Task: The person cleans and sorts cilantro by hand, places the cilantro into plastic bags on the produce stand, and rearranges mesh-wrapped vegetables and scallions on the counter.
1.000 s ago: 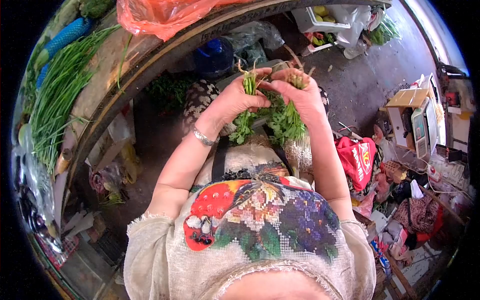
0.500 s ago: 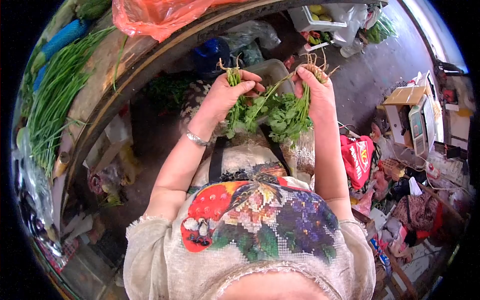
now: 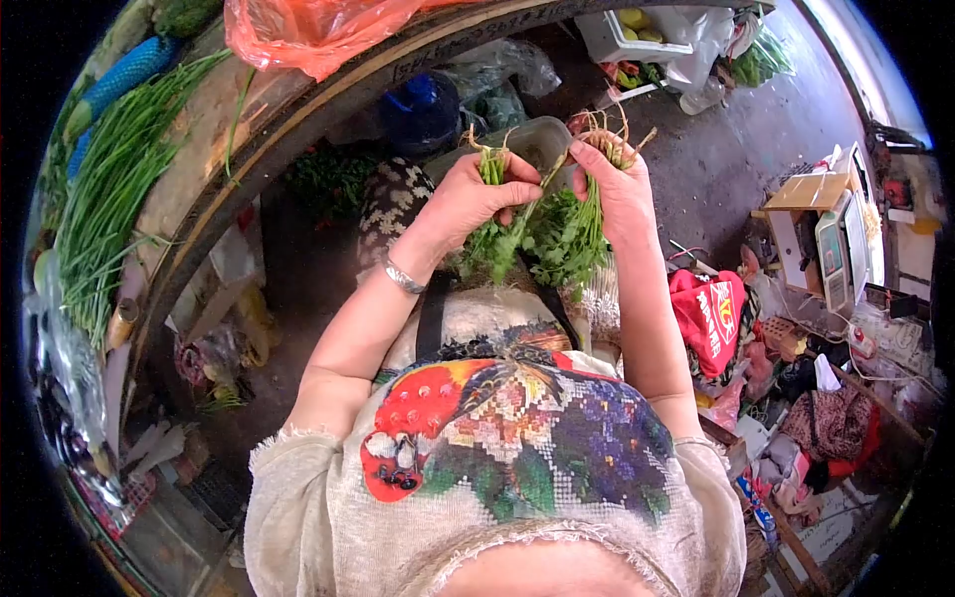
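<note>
My left hand [image 3: 475, 197], with a silver bracelet at the wrist, is closed on a small bunch of cilantro [image 3: 487, 251]; its pale roots stick up above my fingers. Its thumb and fingertips also pinch a stem that slants toward the other hand. My right hand [image 3: 621, 191] grips a thicker cilantro bunch [image 3: 569, 244], roots up and leaves hanging down. Both bunches are over my lap, their leaves nearly touching. Just behind the hands is a grey plastic tub [image 3: 549, 129], partly hidden by them.
A curved wooden counter edge [image 3: 189, 224] runs along the left, with long green chives [image 3: 124, 194] and an orange plastic bag [image 3: 318, 35] on it. Dark greens [image 3: 333, 184] lie on the floor. At right stand a scale [image 3: 844, 244] and a red bag [image 3: 706, 313].
My left hand has moved right and slightly up, closer to the right hand, and now pinches a stem between them. My right hand has shifted slightly left.
</note>
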{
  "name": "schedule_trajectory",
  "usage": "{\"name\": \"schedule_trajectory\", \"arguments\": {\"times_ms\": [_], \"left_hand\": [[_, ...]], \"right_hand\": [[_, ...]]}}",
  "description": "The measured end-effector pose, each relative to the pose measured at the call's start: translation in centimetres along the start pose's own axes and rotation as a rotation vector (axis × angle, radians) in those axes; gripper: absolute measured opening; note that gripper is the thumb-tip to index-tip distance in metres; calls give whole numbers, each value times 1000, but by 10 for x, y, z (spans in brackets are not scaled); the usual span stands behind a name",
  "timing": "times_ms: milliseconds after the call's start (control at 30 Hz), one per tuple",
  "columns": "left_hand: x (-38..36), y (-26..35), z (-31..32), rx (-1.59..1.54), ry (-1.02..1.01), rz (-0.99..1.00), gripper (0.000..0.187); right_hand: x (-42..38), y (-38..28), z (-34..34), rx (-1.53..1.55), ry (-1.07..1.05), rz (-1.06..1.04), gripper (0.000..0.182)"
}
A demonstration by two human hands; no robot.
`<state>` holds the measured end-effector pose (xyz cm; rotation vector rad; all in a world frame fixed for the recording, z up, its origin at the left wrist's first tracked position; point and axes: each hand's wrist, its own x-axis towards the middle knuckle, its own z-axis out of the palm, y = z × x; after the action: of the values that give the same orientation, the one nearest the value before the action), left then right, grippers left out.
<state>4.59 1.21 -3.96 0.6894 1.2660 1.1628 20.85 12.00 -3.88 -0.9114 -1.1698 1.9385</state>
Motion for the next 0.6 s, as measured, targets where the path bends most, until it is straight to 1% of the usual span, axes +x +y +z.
{"name": "schedule_trajectory", "arguments": {"times_ms": [167, 333, 433, 500, 600], "left_hand": [[1, 9, 8, -14, 33, 29, 13], [1, 5, 4, -55, 1, 58, 13], [2, 3, 3, -5, -3, 96, 13], [2, 3, 6, 10, 103, 151, 12], [2, 3, 7, 60, 123, 204, 11]], "right_hand": [[-5, 5, 6, -83, -24, -11, 7], [-6, 6, 6, -128, -67, 5, 7], [-6, 7, 3, -140, -97, 17, 8], [-6, 7, 3, -120, -114, 24, 8], [-6, 8, 1, -128, -147, 20, 10]]}}
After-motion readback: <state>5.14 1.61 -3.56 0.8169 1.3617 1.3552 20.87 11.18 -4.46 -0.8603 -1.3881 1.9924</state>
